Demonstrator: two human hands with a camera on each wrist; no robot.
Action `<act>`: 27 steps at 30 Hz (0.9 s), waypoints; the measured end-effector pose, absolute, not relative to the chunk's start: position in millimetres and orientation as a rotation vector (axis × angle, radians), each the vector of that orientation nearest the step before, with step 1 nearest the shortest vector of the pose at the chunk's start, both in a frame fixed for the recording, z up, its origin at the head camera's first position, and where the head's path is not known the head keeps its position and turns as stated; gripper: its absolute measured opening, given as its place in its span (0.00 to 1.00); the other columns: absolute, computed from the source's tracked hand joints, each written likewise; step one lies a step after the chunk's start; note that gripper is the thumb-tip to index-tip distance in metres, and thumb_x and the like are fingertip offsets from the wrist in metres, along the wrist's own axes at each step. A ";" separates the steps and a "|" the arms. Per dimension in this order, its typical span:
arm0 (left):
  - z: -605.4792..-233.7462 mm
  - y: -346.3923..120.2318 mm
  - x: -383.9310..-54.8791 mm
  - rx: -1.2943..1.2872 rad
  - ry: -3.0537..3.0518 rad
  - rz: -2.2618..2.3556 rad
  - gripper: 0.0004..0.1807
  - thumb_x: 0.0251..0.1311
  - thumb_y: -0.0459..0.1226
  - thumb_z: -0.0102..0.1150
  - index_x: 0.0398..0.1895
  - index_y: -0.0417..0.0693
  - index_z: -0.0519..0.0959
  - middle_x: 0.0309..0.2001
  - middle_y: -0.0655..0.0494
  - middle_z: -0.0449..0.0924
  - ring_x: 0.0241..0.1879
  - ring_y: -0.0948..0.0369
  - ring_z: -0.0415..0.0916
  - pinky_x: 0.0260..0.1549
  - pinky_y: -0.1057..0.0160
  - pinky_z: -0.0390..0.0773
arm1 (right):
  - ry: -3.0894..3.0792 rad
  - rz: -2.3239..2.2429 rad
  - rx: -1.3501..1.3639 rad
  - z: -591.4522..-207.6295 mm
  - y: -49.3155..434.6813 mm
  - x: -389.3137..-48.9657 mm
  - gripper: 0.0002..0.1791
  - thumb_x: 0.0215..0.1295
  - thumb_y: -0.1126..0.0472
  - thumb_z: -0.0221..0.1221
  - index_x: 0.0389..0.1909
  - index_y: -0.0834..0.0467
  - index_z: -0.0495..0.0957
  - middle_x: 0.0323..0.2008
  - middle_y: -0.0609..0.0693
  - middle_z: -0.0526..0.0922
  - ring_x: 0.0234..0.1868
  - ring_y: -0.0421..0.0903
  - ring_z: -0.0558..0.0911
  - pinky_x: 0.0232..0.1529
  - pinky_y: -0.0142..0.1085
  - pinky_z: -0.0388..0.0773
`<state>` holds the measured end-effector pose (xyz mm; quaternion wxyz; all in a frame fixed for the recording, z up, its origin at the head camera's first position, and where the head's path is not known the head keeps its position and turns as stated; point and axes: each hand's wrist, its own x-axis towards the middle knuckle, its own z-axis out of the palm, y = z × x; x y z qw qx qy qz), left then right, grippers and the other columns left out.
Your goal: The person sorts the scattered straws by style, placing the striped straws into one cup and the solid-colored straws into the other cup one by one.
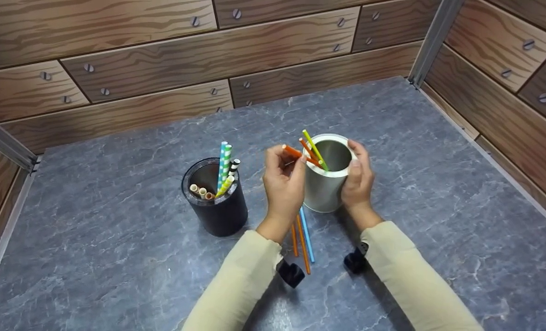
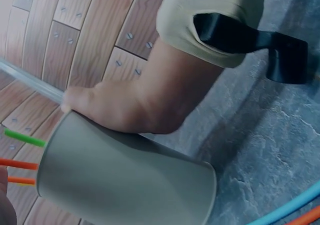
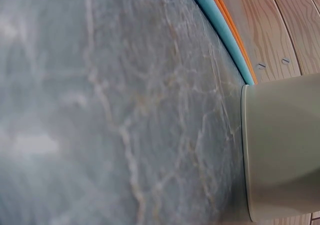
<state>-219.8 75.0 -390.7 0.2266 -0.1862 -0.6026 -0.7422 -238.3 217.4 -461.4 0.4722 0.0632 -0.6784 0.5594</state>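
My left hand (image 1: pixel 284 191) pinches an orange straw (image 1: pixel 292 151) between thumb and fingers, at the left rim of a pale grey can (image 1: pixel 323 195). Around the can's right side, my right hand (image 1: pixel 359 181) grips with the thumb near the rim. A yellow-green straw (image 1: pixel 312 144) and another orange straw (image 1: pixel 306 146) lean out of the can. The left wrist view has the can (image 2: pixel 125 175) up close, with the right hand (image 2: pixel 120 105) against it and the straw ends poking past its rim. The right wrist view catches only the can's lower wall (image 3: pixel 285 150), no hand.
To the left stands a black can (image 1: pixel 220 218) holding several striped paper straws (image 1: pixel 224 168). Orange straws (image 1: pixel 303 246) and a blue straw (image 1: pixel 307 234) lie on the marbled tabletop (image 1: pixel 116 257) between the forearms. Wood-patterned walls (image 1: pixel 162 59) border the table.
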 end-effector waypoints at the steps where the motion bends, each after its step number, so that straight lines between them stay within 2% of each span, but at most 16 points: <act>1: -391.9 75.1 -220.1 -0.505 -1.677 -2.035 0.09 0.54 0.23 0.56 0.36 0.34 0.67 0.33 0.39 0.74 0.36 0.55 0.77 0.38 0.63 0.78 | -1.663 1.368 0.152 -461.5 217.2 -238.4 0.29 0.61 0.57 0.37 0.52 0.77 0.69 0.51 0.71 0.73 0.55 0.39 0.72 0.60 0.31 0.63; 14: -403.2 81.4 -224.4 -0.455 -1.800 -1.979 0.07 0.51 0.24 0.55 0.32 0.37 0.69 0.31 0.44 0.76 0.33 0.59 0.77 0.34 0.65 0.79 | -1.682 1.371 0.160 -461.3 217.2 -237.9 0.29 0.62 0.58 0.37 0.52 0.77 0.68 0.52 0.71 0.73 0.56 0.41 0.71 0.60 0.31 0.63; 20: -405.9 80.2 -225.3 -0.450 -1.816 -1.997 0.08 0.51 0.24 0.56 0.34 0.36 0.69 0.32 0.45 0.77 0.33 0.60 0.78 0.35 0.65 0.79 | -1.687 1.345 0.168 -460.9 219.4 -238.5 0.29 0.62 0.57 0.37 0.52 0.77 0.68 0.51 0.70 0.74 0.56 0.40 0.72 0.59 0.31 0.64; 27: -409.4 78.1 -223.8 -0.496 -1.820 -2.015 0.07 0.52 0.23 0.55 0.33 0.35 0.69 0.33 0.43 0.74 0.35 0.57 0.75 0.35 0.60 0.80 | -1.685 1.354 0.160 -461.4 218.9 -238.3 0.29 0.62 0.57 0.37 0.52 0.77 0.69 0.51 0.70 0.74 0.56 0.40 0.72 0.60 0.32 0.63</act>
